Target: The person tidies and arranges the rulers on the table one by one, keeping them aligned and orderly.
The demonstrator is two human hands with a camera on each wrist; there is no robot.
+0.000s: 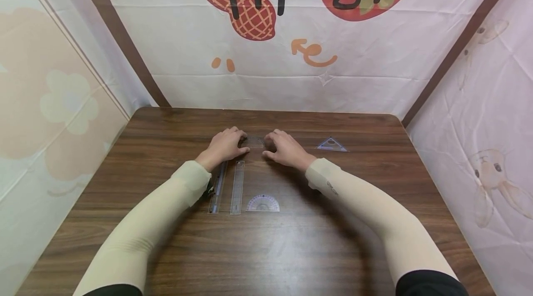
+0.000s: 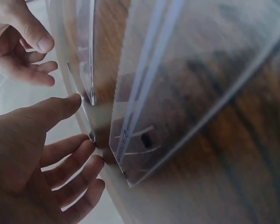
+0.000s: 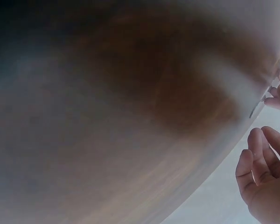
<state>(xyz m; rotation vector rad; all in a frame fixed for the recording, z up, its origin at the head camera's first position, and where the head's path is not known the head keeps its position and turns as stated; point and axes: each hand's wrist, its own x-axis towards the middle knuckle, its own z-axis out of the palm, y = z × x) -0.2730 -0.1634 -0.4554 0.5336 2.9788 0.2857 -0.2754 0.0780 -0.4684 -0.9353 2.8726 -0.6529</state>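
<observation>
Head cam — far protractor (image 1: 253, 142), btwn hands (image 1: 225, 144) (image 1: 287, 149)

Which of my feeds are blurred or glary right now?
Head view: pale glare on the near tabletop, soft shadow beside the right sleeve; left wrist: ruler blurring toward the upper right, left hand sharper; right wrist: tabletop badly out of focus, right hand clearer.

The table (image 1: 300, 254) is streaked brown, the sleeves (image 1: 366, 194) cream, the farther protractor (image 1: 253, 142) clear, the triangle (image 1: 331, 147) blue-edged.
</observation>
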